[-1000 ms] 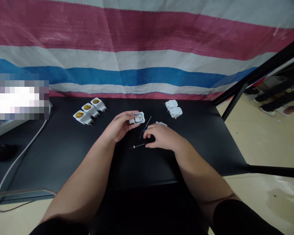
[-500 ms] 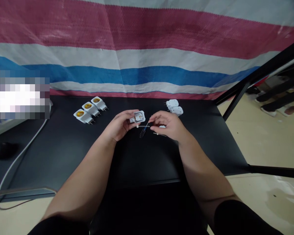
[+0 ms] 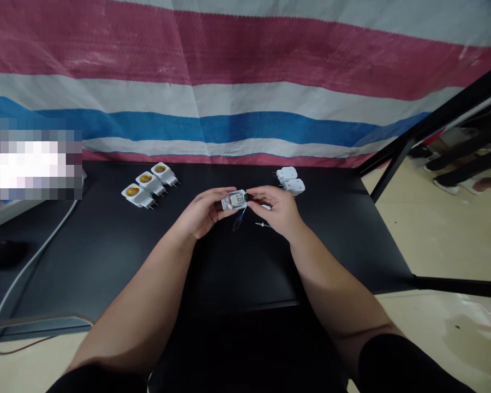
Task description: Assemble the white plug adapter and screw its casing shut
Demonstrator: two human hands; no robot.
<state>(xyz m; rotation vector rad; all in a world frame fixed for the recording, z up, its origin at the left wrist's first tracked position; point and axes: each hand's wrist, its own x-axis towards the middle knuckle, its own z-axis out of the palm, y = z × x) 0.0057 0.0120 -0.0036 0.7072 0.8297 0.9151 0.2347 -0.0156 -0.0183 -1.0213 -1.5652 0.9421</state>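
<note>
My left hand (image 3: 204, 212) is closed around an open white plastic plug housing (image 3: 231, 202), whose hollow shows a brass-coloured metal piece. The fingers and thumb of my right hand (image 3: 276, 207) pinch a small black part (image 3: 248, 197) at the housing's right edge. Whether that part sits inside the housing or just touches it, I cannot tell. Below the housing lies a small screwdriver (image 3: 238, 221) with a clear, bluish handle. A thin pin with a white collar (image 3: 262, 224) rests on the table under my right hand, partly hidden.
Three white plug-in lamp holders (image 3: 146, 179) with golden sockets stand in a slanting row at the left. Two white plug pieces (image 3: 293, 186) lie behind my right hand. A computer mouse (image 3: 2, 254) and a grey cable (image 3: 33, 267) are at the far left of the black table (image 3: 343, 245).
My right hand has moved left to the housing, and a black part now shows in its fingers. The housing has shifted slightly right. A thin threaded rod below it is no longer visible.
</note>
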